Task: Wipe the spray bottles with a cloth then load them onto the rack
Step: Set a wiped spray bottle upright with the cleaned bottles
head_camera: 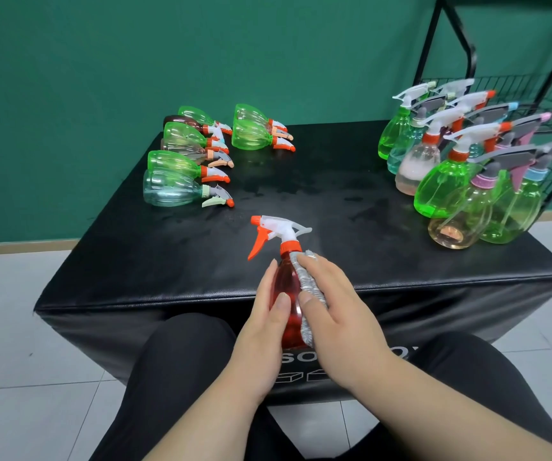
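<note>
Wiping of a red spray bottle (286, 284), held above the near edge of the black table (301, 181).
The left hand (261, 324) grips its body, thumb across the front; the right hand (337, 314) curls round a grey cloth (306, 284), pressing it to the bottle's side. Lying bottles (181, 168) sit far left, standing bottles (450, 181) on the right by the wire rack (534, 91).
</note>
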